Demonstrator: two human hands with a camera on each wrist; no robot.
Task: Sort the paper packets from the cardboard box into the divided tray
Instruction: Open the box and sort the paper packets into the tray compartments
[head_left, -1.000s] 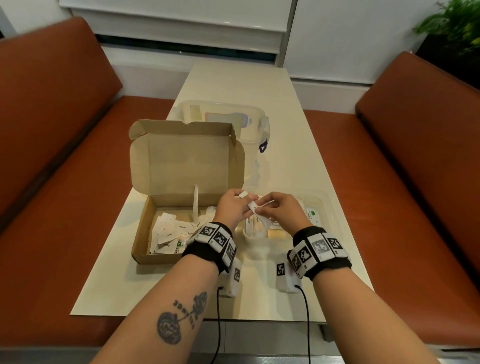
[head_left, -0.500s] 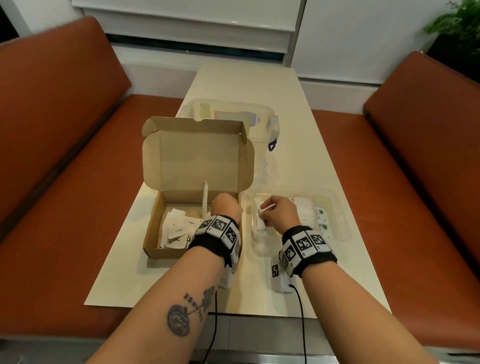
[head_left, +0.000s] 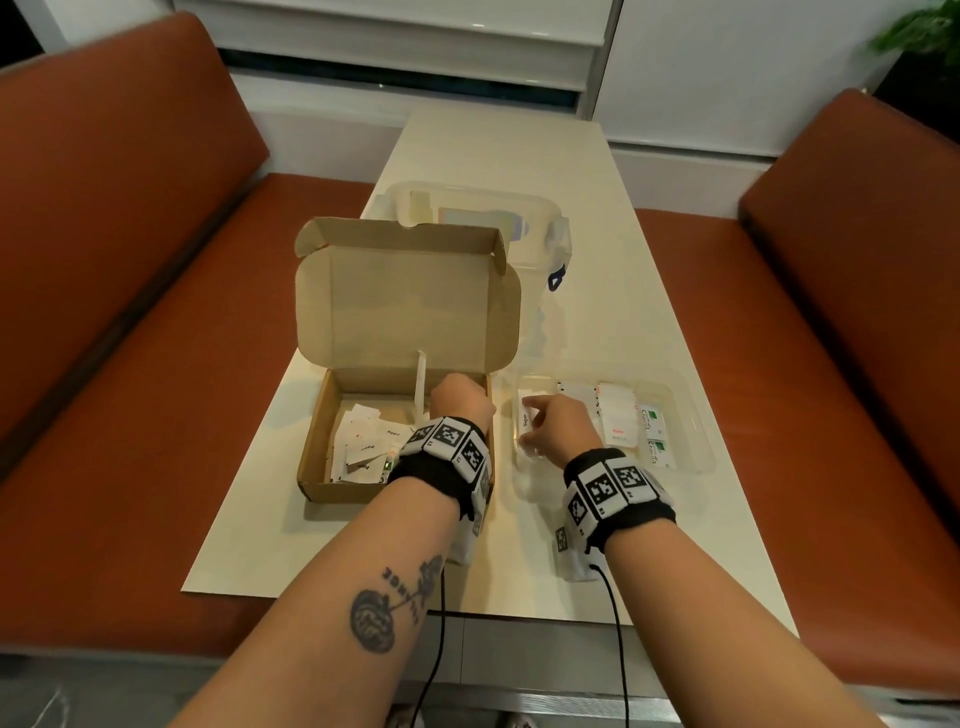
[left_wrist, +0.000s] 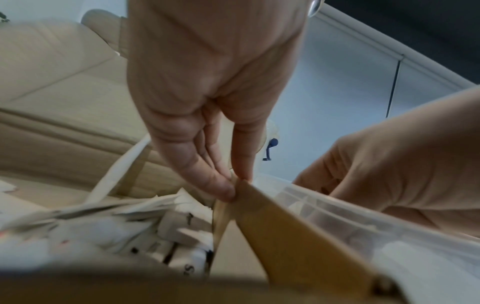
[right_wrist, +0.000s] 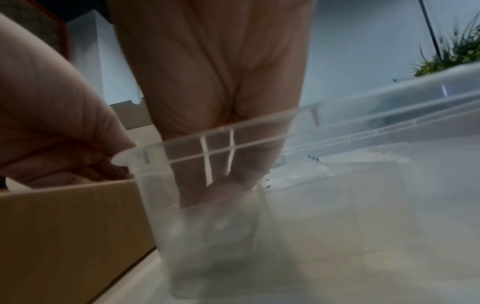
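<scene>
On the table: cardboard box (head_left: 363, 415) left, divided tray (head_left: 691, 431) right.
Left hand (head_left: 462, 402): pinches the box's right wall.
Right hand (head_left: 558, 434): in the tray's leftmost compartment; grip cannot be told.
Paper packets (head_left: 363, 447): many unsorted in the box.
Risk: similar white packets could be misfiled.
Writing: "Sugar", "Pepper".

"Sugar" in black on the white packet (head_left: 525, 422) in the divided tray's (head_left: 696, 415) leftmost compartment. "Stevia" in green on a white packet (head_left: 649, 419) in the rightmost one. Red word, unreadable, on the packet (head_left: 618, 431) just left of that. "Pepper" on packets (head_left: 370, 446) in the cardboard box (head_left: 317, 431). Tattoo lettering (head_left: 401, 592) on left forearm, illegible.
</scene>
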